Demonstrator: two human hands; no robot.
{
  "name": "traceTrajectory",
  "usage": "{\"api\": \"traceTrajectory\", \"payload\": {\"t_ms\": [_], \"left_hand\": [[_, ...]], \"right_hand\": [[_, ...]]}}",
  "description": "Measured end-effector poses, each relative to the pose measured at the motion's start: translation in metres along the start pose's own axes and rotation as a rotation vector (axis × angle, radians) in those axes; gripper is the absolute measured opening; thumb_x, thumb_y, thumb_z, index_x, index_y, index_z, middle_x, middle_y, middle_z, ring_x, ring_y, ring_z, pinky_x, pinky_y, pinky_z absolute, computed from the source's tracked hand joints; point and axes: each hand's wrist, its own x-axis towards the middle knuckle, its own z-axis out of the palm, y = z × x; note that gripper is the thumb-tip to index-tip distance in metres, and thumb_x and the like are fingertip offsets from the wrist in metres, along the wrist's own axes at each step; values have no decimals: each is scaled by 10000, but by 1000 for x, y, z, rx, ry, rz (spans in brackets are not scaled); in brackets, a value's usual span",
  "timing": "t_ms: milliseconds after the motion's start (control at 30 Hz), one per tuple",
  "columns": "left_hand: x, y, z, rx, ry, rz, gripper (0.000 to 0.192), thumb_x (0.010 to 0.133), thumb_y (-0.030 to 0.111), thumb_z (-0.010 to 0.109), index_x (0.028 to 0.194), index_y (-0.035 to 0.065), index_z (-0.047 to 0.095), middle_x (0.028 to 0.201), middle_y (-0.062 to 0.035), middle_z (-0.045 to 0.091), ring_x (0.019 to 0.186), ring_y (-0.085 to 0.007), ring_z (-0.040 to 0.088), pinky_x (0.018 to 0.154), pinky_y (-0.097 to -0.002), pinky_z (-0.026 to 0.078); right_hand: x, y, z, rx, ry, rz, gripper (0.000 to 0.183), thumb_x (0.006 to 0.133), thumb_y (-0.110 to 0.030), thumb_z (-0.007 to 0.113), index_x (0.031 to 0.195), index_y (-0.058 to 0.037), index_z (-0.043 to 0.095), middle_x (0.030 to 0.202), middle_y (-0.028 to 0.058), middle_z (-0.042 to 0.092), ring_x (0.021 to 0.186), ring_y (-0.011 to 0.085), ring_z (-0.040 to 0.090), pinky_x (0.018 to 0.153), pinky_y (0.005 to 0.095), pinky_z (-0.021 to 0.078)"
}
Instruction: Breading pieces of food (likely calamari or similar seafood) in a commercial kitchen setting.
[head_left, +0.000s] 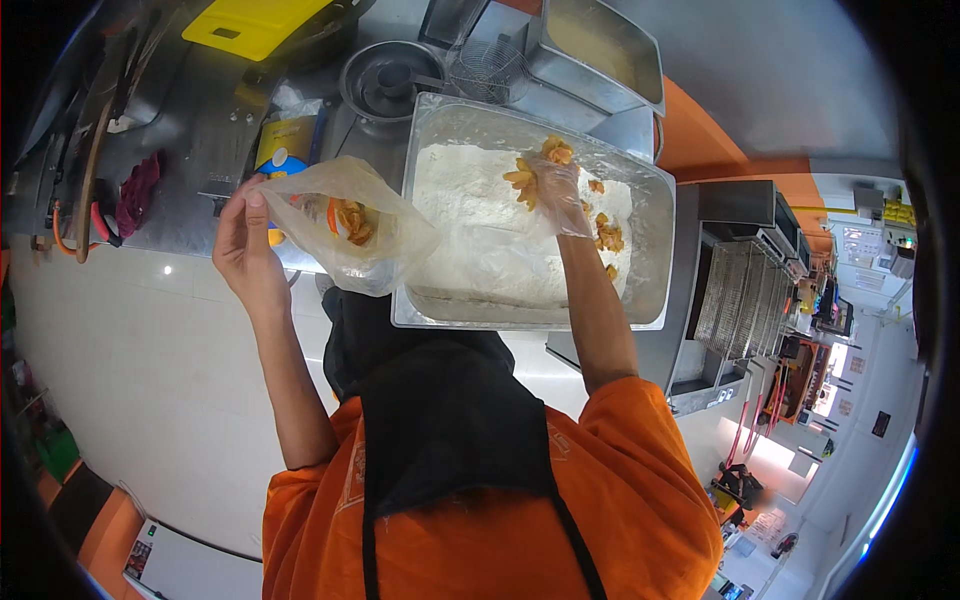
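My left hand (249, 240) pinches the rim of a translucent plastic bag (352, 259), whose mouth gapes. Inside the bag lie some orange-brown food pieces (352, 223). A clear plastic glove covers my right hand (559, 191), which is over a deep steel pan (652, 300) of white flour (469, 187). Yellowish coated food pieces (521, 182) show at its fingers, and it appears to hold them. More such pieces (609, 234) lie on the flour to the right of my wrist. The bag's lower end reaches the pan's left rim.
Behind the pan are a round dark pan (391, 79), a wire strainer (490, 71) and a second steel container (600, 49). A yellow cutting board (255, 26) and a blue-and-yellow packet (289, 142) are to the left. Wire fryer baskets (739, 300) stand at right.
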Motion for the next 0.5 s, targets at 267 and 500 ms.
{"api": "traceTrajectory", "payload": {"t_ms": [267, 500], "left_hand": [[-1, 0, 2, -28, -12, 5, 243, 882, 209, 554, 994, -3, 592, 1085, -113, 586, 960, -177, 568, 833, -296, 471], [-2, 2, 3, -3, -28, 22, 250, 881, 208, 556, 1006, -6, 593, 1098, -139, 576, 967, -179, 563, 840, -292, 461]], "right_hand": [[-1, -5, -8, -161, -90, -48, 217, 820, -92, 595, 994, -51, 471, 782, 108, 600, 595, 177, 580, 428, 231, 447], [-26, -45, 23, 355, -36, 199, 200, 832, -202, 609, 942, -66, 512, 823, 91, 604, 540, 127, 509, 409, 235, 409]]}}
